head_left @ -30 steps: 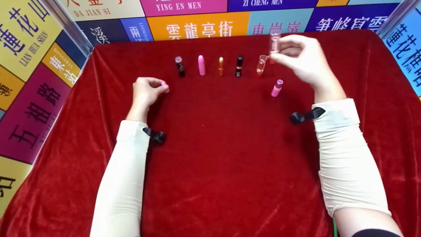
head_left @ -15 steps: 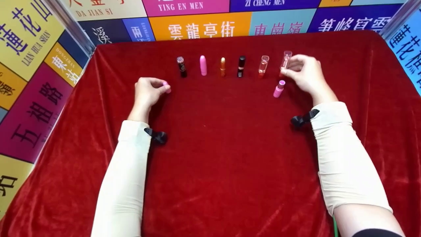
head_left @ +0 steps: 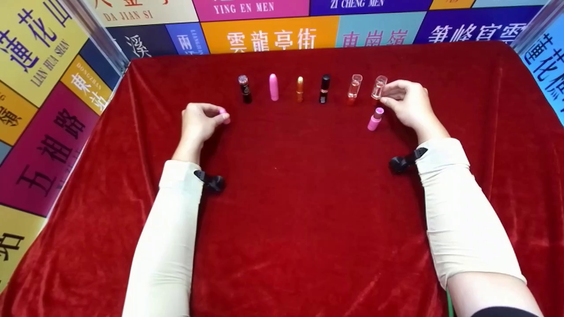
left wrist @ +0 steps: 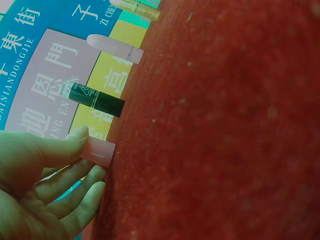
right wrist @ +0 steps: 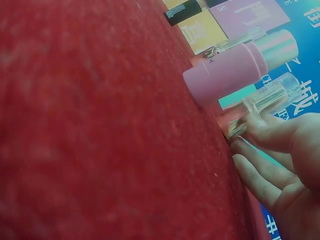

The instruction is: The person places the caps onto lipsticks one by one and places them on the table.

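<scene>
My left hand (head_left: pixel 200 123) pinches a small pink lipstick cap (head_left: pixel 223 116) at the left; in the left wrist view this cap (left wrist: pixel 99 151) is at the thumb and fingertips, its lower end at the cloth. At the right, my right hand (head_left: pixel 410 105) pinches the lower part of a clear-capped lipstick (head_left: pixel 379 87), which stands upright on the cloth at the end of a row. Just in front of it stands an uncapped pink lipstick (head_left: pixel 375 119). The right wrist view shows that pink lipstick (right wrist: pixel 227 72) close up, beside the clear-capped one (right wrist: pixel 265 102).
Leftwards along the row stand another clear-capped lipstick (head_left: pixel 354 89), a black one (head_left: pixel 324 89), a gold one (head_left: pixel 300 89), a pink one (head_left: pixel 274 87) and a black one with a patterned top (head_left: pixel 245 89). Red velvet (head_left: pixel 308 198) covers the table; printed panels (head_left: pixel 269 37) rise behind.
My right hand has brought the clear-capped lipstick down from the air onto the cloth, then slightly left, to the row's right end. The left hand has kept its pinch on the pink cap.
</scene>
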`<state>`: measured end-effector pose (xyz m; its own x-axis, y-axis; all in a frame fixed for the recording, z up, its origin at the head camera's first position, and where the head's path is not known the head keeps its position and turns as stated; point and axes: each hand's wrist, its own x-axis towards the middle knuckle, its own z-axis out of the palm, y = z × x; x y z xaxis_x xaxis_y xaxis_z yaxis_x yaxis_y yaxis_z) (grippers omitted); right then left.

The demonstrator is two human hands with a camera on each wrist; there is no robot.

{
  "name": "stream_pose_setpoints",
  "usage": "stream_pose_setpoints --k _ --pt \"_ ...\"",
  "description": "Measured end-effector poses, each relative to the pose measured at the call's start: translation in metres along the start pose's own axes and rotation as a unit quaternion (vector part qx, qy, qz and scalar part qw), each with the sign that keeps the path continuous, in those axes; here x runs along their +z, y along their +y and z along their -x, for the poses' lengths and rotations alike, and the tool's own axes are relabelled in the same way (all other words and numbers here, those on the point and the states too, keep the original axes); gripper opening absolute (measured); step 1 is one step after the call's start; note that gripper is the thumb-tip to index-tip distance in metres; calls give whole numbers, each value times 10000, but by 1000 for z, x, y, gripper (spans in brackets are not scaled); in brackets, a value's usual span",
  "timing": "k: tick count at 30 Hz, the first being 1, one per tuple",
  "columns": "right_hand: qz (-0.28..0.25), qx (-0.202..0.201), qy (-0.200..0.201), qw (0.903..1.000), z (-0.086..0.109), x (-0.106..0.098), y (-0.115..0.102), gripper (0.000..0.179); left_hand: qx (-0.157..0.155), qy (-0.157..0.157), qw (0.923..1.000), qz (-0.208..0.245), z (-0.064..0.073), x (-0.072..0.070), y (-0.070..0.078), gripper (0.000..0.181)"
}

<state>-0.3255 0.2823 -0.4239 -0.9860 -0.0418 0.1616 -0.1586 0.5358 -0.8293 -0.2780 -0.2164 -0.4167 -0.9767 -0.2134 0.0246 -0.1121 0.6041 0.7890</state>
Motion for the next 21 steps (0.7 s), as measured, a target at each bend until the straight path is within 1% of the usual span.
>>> stream_pose_setpoints --k 3,6,9,13,16,21 --pt "29 17 -49 10000 -1 0 1 27 7 -1 10000 -17 0 0 0 12" --pt "-147 9 -190 9997 -1 -1 0 35 22 -5 10000 -42 0 0 0 11" --pt "-145 37 -269 9995 -1 -1 -1 38 35 0 10000 -55 0 0 0 11" --pt "283 67 -150 9995 -1 1 -3 37 25 20 10000 -94 1 0 1 12" --pt "668 -29 -51 9977 -1 2 -4 33 21 23 9999 -128 0 0 1 13" --pt "933 -219 -143 9953 -1 3 -6 25 9 22 9999 -105 0 1 0 14"
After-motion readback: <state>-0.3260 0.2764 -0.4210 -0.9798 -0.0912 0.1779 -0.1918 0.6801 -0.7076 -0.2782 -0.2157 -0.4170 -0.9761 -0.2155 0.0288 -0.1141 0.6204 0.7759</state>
